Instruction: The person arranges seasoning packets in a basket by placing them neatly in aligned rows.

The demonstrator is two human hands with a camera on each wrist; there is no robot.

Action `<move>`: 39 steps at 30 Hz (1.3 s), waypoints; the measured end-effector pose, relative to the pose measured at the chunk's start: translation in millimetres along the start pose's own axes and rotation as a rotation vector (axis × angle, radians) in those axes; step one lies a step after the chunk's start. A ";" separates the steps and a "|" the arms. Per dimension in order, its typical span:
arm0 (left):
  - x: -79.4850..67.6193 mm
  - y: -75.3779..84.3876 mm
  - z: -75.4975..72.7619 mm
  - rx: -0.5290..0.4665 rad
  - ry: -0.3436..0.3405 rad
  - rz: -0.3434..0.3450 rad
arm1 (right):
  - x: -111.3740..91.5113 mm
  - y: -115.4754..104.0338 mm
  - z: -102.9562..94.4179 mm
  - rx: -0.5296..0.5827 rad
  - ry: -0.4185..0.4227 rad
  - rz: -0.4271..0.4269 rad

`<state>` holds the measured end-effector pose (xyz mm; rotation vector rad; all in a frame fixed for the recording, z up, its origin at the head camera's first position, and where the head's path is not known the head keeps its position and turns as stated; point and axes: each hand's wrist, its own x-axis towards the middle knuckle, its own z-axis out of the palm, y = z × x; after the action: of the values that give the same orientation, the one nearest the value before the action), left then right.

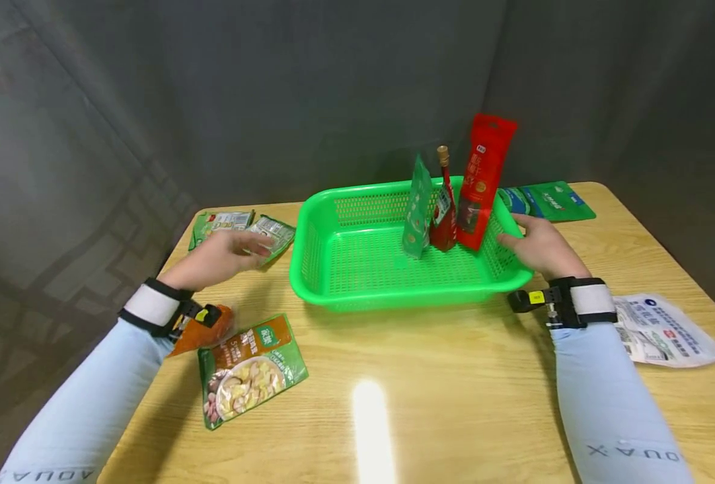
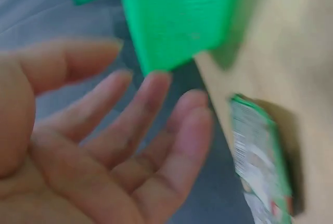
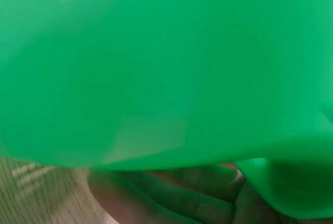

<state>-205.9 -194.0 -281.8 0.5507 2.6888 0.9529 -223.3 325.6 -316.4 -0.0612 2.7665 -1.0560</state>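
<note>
A green plastic basket (image 1: 387, 298) sits at the middle of the table in the head view. Inside, toward its right end, stand a green pouch (image 1: 418, 212), a red bottle (image 1: 444, 222) with a gold cap and a tall red packet (image 1: 484, 178). My right hand (image 1: 541, 247) grips the basket's right rim; in the right wrist view its fingers (image 3: 171, 195) show beneath the green plastic. To the left of the basket, my left hand (image 1: 227, 255) hovers with relaxed fingers and holds nothing. Behind it lie green-and-white packets (image 1: 270, 232).
Near my left forearm lie an orange packet (image 1: 202, 333) and a green-and-brown food pouch (image 1: 254, 370). Green packets (image 1: 557, 202) lie behind the basket's right end. A white printed bag (image 1: 666, 329) rests beside my right forearm. A dark curtain (image 1: 333, 87) hangs behind the table.
</note>
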 end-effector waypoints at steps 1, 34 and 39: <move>-6.1 -4.7 4.1 0.037 -0.030 0.001 | 0.3 0.0 -0.1 -0.008 -0.001 0.000; -49.5 -40.2 50.4 -0.155 -0.383 -0.032 | 1.0 -0.3 1.7 0.014 0.017 0.008; -52.4 -48.0 35.8 -0.314 -0.368 -0.044 | 1.2 0.0 2.0 0.004 0.018 0.007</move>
<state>-159.5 -230.8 -334.9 0.5355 2.1680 1.1111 -224.1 324.2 -318.0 -0.0413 2.7786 -1.0648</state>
